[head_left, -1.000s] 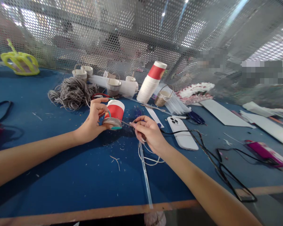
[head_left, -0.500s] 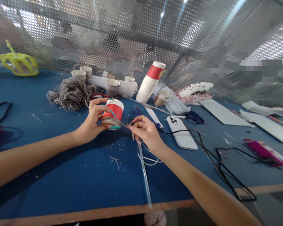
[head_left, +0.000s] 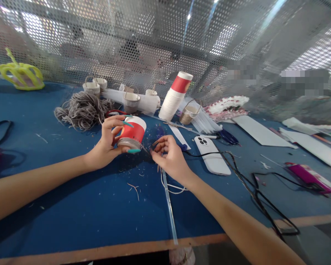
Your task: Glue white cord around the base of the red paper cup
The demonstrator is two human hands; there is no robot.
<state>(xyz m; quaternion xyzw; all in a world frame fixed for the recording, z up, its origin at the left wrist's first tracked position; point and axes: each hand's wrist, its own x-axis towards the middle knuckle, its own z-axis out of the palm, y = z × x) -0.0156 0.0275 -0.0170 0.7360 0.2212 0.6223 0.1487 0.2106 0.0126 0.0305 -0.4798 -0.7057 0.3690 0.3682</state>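
Observation:
A red and white paper cup (head_left: pixel 134 129) lies tilted in my left hand (head_left: pixel 109 141), whose fingers and thumb clasp it at its side and lower rim. Grey cord (head_left: pixel 128 142) is wound in a few turns round that lower rim. From the cup a strand of the cord stretches to the right, and my right hand (head_left: pixel 168 156) pinches it between thumb and fingers. Below my right hand a clear glue stick (head_left: pixel 169 209) points toward the table's front edge; its upper end is hidden by the hand.
Behind the hands are a heap of grey cord (head_left: pixel 84 110), a stack of paper cups (head_left: pixel 175 96) and several small cord-wrapped baskets (head_left: pixel 131 102). A white phone (head_left: pixel 212 156) and black cables (head_left: pixel 245 184) lie to the right. At the far left sits a yellow fuzzy basket (head_left: pixel 22 75).
The cup has turned slightly in my left hand, and its fingers have shifted a little. My right hand's fingers have curled in more while the strand stays stretched.

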